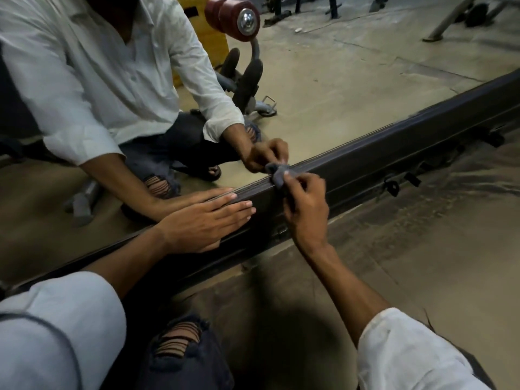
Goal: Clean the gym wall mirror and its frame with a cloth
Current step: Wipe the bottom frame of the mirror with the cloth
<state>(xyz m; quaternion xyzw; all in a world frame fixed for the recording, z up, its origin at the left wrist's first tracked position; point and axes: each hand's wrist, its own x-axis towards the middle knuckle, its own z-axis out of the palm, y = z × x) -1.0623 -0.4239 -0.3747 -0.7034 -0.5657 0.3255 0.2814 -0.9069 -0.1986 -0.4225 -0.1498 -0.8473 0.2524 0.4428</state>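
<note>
You crouched on the gym floor (422, 263) at the foot of the wall mirror (351, 80). You faced its dark bottom frame (380, 161), which ran slantwise from lower left to upper right. Your right hand (305, 205) pinched a small grey cloth (277, 175) between the thumb and curled fingers. The cloth sat bunched on the frame's top edge, just where the frame met the glass.

Your left hand (202, 220) lay flat on the frame to the left of the cloth and apart from the right hand. Its fingers (239, 205) were straight and close together, gripping nothing, with their tips near the line of the glass.

Both arms came out of rolled white sleeves (408, 356), and a knee in ripped dark jeans (180, 342) showed at the bottom between them.

The mirror doubled both hands and the cloth. It also gave back your white shirt, the torn jeans, a sandalled foot and, behind you, a gym machine with red roller pads (233, 16). Small dark fittings (391, 187) hung along the frame's lower side to the right of your hand, too blurred to identify.
</note>
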